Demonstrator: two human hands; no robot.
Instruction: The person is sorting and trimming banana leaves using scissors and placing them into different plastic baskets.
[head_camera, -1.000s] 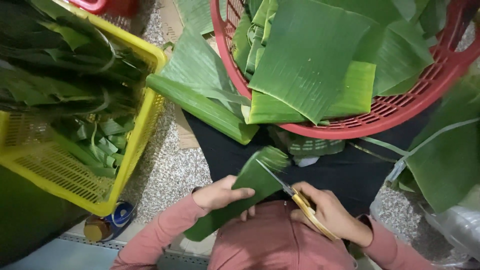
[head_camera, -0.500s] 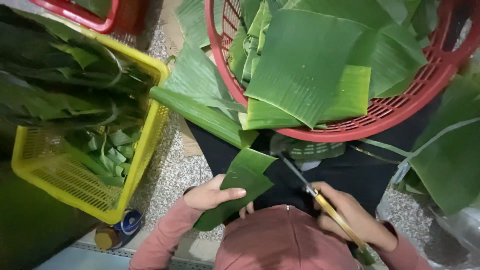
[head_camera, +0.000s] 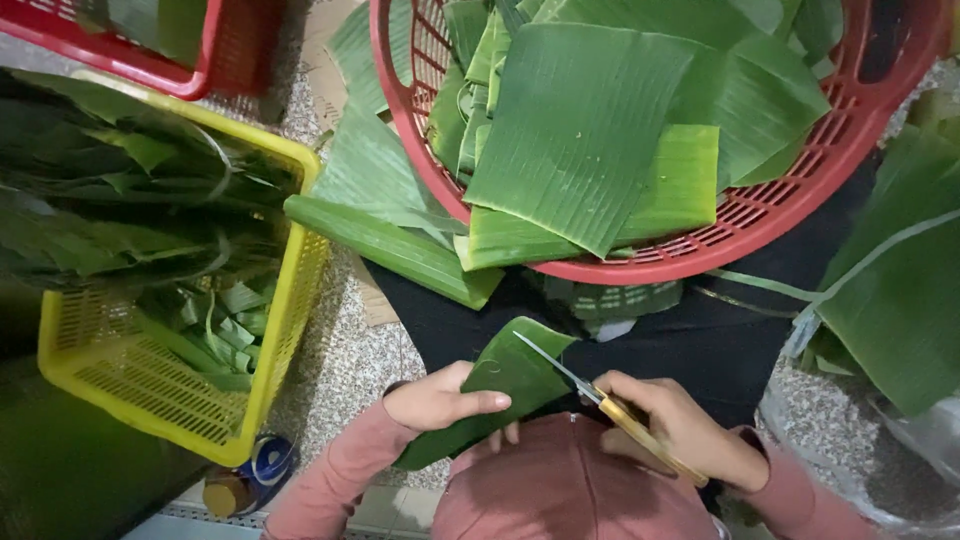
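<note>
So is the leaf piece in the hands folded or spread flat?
Folded: the leaf piece shows a doubled layer with a creased edge, pinched by the left hand.

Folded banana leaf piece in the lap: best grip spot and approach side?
Grip the folded leaf piece at its lower left half, coming from the left, much as the left hand does now, thumb on top and fingers beneath. It lies flat and thin, so a pinch across its faces probably suits it. The knife in the right hand meets its right edge, so keep clear there.
</note>
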